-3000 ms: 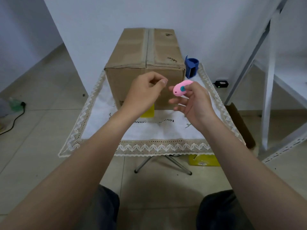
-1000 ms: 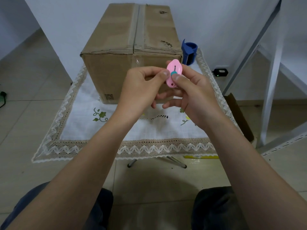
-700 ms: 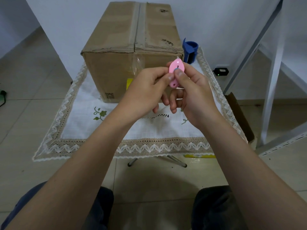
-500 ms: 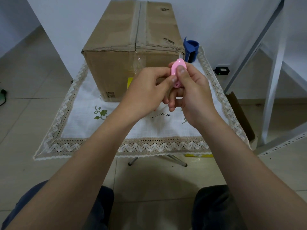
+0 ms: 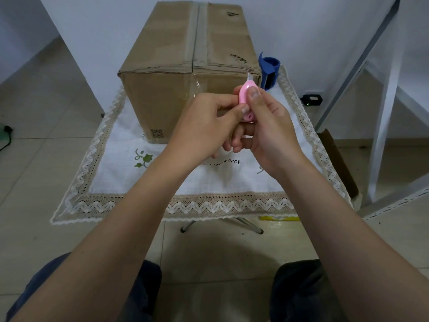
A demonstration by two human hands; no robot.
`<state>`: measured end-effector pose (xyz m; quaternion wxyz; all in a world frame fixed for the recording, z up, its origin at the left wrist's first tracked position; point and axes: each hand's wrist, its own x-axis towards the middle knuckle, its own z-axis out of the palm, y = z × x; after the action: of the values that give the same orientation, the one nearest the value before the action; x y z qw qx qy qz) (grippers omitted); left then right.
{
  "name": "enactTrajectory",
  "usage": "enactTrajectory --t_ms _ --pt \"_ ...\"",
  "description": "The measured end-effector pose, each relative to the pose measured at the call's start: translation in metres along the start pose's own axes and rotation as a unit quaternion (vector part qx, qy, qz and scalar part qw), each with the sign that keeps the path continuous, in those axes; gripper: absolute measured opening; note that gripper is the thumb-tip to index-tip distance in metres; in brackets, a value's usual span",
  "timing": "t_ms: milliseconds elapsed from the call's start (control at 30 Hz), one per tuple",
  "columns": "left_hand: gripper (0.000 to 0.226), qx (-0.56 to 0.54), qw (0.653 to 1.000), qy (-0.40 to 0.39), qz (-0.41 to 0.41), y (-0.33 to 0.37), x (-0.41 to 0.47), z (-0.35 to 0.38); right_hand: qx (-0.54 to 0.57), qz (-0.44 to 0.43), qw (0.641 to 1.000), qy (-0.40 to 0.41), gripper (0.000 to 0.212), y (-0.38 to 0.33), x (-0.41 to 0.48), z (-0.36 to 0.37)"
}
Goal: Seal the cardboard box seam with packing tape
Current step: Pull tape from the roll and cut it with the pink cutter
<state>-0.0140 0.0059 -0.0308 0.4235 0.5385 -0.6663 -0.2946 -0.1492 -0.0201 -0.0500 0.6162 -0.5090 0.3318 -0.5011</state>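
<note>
A brown cardboard box [image 5: 160, 105] stands on a small table. Its top seam [image 5: 196, 31] is covered by a strip of tape. A clear tape strip [image 5: 197, 86] hangs from the seam's near end down the front face to my left hand [image 5: 204, 122], which pinches it, fingers closed. My right hand [image 5: 271, 129] grips a small pink cutter [image 5: 246, 94] upright, thumb on its slider, short blade [image 5: 250, 77] out at the top. Both hands touch, in front of the box's right half.
A blue tape dispenser [image 5: 269, 68] stands behind the box's right corner. A white lace-edged cloth [image 5: 111, 163] covers the table. At the right are a white metal frame [image 5: 383, 112], a black device [image 5: 312, 99] on the floor and a leaning cardboard piece [image 5: 336, 159].
My right hand turned the pink cutter upright and brought it against my left hand. The thumb pushed the slider and the blade came out. My head moved closer to the box.
</note>
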Motion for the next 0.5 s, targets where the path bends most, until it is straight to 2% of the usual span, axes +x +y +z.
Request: enactTrajectory --t_ms 100,167,233,367,500 --pt "0.019 0.004 0.996 0.091 -0.02 -0.001 -0.002 -0.015 -0.05 -0.029 0.998 0.009 0.024 -0.002 0.004 -0.005" --pt "0.024 -0.015 0.982 0.183 -0.045 -0.008 -0.002 -0.032 -0.107 -0.054 0.993 0.018 0.021 -0.001 0.008 -0.011" --pt "0.029 -0.019 0.97 0.233 -0.072 -0.022 -0.004 -0.046 -0.166 -0.082 0.983 0.02 0.019 0.002 0.013 -0.014" --pt "0.028 0.0 0.97 0.184 -0.159 -0.05 -0.012 -0.051 -0.265 -0.126 0.956 0.015 0.016 0.007 0.022 -0.01" --pt "0.042 -0.017 0.97 0.108 -0.216 -0.054 -0.012 -0.042 -0.315 -0.113 0.942 -0.002 0.009 0.011 0.026 -0.001"
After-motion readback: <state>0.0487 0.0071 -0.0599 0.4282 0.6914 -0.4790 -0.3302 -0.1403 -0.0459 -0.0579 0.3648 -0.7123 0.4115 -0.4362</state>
